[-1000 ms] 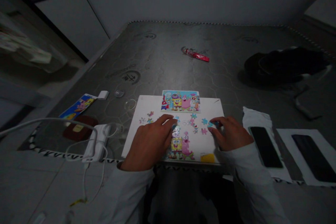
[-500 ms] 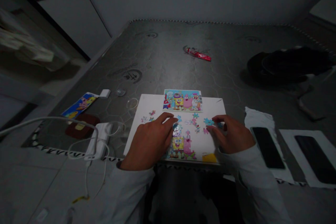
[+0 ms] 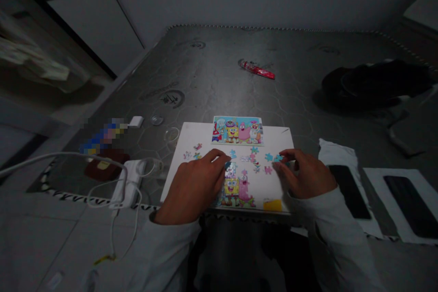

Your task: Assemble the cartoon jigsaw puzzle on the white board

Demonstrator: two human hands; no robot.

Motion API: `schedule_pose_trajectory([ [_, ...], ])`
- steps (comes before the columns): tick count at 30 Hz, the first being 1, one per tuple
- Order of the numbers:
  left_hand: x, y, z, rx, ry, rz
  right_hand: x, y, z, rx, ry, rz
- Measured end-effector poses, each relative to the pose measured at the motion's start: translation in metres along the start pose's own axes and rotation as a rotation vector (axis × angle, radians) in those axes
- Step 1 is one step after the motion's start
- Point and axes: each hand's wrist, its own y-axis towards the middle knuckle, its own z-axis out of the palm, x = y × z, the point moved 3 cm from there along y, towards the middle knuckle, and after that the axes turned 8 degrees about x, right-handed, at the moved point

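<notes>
A partly joined jigsaw puzzle (image 3: 236, 189) with a yellow and a pink cartoon figure lies on a white board (image 3: 191, 136). My left hand (image 3: 196, 182) rests over its left side, fingers curled together at its upper edge; whatever they hold is hidden. Just above those fingertips is a loose blue puzzle piece (image 3: 232, 154). My right hand (image 3: 304, 172) pinches another blue puzzle piece (image 3: 278, 158) between thumb and forefinger. Beside it lie a blue piece (image 3: 268, 157) and a pink piece (image 3: 268, 170). Several more loose pieces (image 3: 254, 157) are between the hands. A reference picture card (image 3: 237, 130) lies along the board's top.
Left of the board are a white power strip (image 3: 128, 182) with cables, a brown case (image 3: 106, 164) and a clear round container (image 3: 171, 134). Two phones (image 3: 352, 191) lie at right. A red tool (image 3: 258, 70) and a dark bag (image 3: 372, 84) are farther back.
My right hand has shifted slightly right and toward me, with a blue piece now showing at its fingertips, apart from the neighbouring blue piece. My left hand has barely moved.
</notes>
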Motion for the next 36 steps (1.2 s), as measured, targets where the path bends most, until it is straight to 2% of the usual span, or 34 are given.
schedule_pose_trajectory([
  [3, -0.001, 0.000, -0.001, 0.013, -0.015, -0.001, 0.000, -0.001, -0.008, -0.057, -0.020, 0.068],
  [10, -0.002, -0.001, 0.000, 0.033, -0.018, -0.001, -0.005, 0.000, -0.005, -0.124, -0.076, 0.001],
  [15, -0.002, 0.000, 0.000, 0.039, -0.017, -0.001, -0.017, 0.004, 0.007, -0.051, -0.084, -0.119],
  [19, -0.003, -0.001, 0.001, 0.037, -0.002, 0.006, -0.017, 0.006, 0.010, -0.032, -0.070, -0.138],
  [23, -0.003, -0.001, 0.000, 0.024, -0.008, 0.014, -0.012, 0.004, 0.006, -0.009, -0.060, -0.107],
  [28, -0.002, -0.003, -0.001, 0.031, -0.015, 0.007, -0.013, -0.003, -0.004, -0.033, -0.082, 0.019],
  [36, -0.002, -0.003, -0.002, 0.079, -0.029, -0.007, -0.024, -0.006, -0.001, 0.020, -0.139, 0.150],
])
